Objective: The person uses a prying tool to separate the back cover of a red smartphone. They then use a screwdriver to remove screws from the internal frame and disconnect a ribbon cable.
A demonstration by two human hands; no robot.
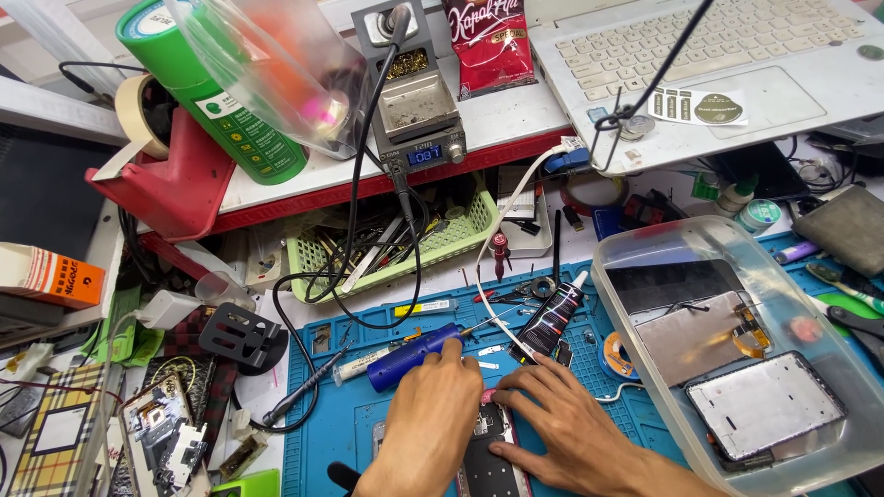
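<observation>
Hands (497, 419) covering phone (488, 460), partly cropped

Single head view, looking steeply down, close over blue mat (322, 433) and cluttered bench.

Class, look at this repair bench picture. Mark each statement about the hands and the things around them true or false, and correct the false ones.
1. The left hand holds a blue cylindrical electric screwdriver. True.
2. The right hand rests its fingers on an opened phone lying on the blue work mat. True.
3. The clear plastic tub is on the left of the hands. False: it stands to their right, holding phone panels.
4. The green plastic basket is empty. False: it holds tools and cables.
5. A white laptop sits on the raised shelf. True.
</observation>
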